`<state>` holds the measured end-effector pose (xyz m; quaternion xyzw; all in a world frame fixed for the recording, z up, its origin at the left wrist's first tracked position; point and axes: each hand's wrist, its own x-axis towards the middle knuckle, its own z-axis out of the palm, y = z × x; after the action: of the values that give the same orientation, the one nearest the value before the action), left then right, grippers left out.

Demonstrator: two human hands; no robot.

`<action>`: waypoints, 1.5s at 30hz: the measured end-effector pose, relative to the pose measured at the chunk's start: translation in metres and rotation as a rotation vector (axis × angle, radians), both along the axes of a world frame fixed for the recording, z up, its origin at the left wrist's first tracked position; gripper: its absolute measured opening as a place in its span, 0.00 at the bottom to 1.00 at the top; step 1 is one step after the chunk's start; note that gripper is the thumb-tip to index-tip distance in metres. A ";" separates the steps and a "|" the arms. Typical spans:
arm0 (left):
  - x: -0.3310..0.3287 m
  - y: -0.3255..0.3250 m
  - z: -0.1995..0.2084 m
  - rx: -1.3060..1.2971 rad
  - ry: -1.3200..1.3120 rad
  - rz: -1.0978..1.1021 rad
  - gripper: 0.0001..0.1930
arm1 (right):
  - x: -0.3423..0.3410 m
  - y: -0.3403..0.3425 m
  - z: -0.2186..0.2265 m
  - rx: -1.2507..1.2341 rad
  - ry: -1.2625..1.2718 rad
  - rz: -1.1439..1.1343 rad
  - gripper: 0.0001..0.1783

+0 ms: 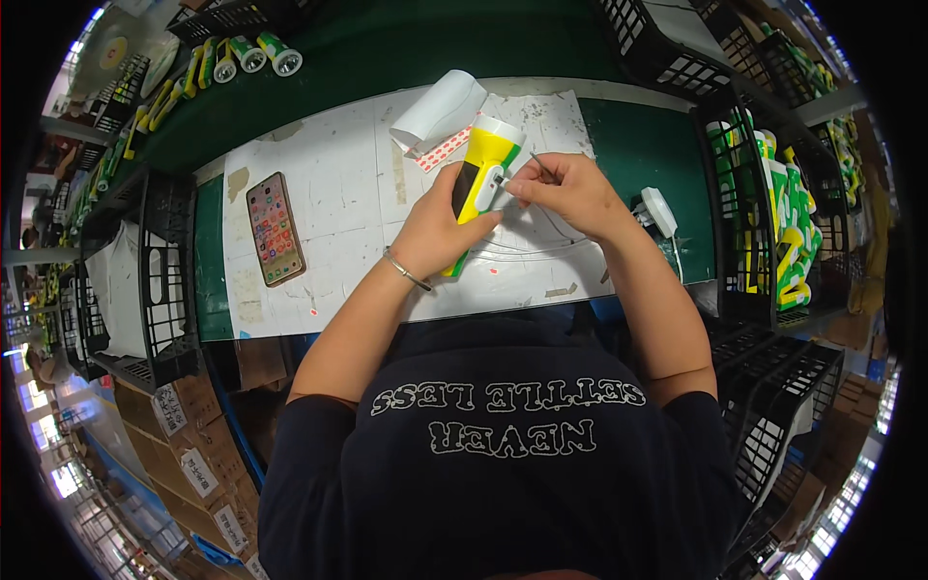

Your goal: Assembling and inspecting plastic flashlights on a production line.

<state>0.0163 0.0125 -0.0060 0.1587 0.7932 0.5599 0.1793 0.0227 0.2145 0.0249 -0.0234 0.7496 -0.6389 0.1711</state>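
Gripping yellow flashlight (480,174), left hand (440,232), right hand (570,188) pinching

— What is the yellow-and-white flashlight (480,166) in the left hand (440,230) looking like?
— Glossy, smooth plastic. The white paper sheet (329,193) is lying matt and scuffed on the green desk (387,58).
— And the bracelet (406,270)?
— Thin, shining metal.

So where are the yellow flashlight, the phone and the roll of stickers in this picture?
yellow flashlight (480,166): head view, on its yellow body below the white head.
phone (275,229): head view, middle of its lit screen.
roll of stickers (440,111): head view, on the curled white backing sheet.
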 end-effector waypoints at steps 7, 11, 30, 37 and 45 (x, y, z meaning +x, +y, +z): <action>0.014 0.005 0.004 -0.348 0.569 0.156 0.33 | 0.007 -0.006 -0.006 0.078 -0.010 -0.062 0.10; 0.019 0.007 0.006 -0.394 0.504 0.166 0.34 | 0.012 -0.014 -0.018 -0.010 -0.021 -0.168 0.09; -0.061 -0.010 0.044 0.380 0.026 0.133 0.32 | 0.033 0.057 0.033 0.340 0.751 -0.238 0.16; -0.228 -0.115 -0.020 -0.702 0.490 0.631 0.40 | 0.075 0.321 0.063 1.191 0.123 -0.850 0.36; -0.303 -0.141 -0.037 -0.781 0.351 0.735 0.29 | 0.111 0.311 0.043 1.359 -0.053 -0.954 0.37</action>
<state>-0.2865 -0.1283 -0.0433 -0.1156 0.9625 0.2159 -0.1166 0.1338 0.5252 0.0676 0.4205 0.8973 -0.0512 -0.1239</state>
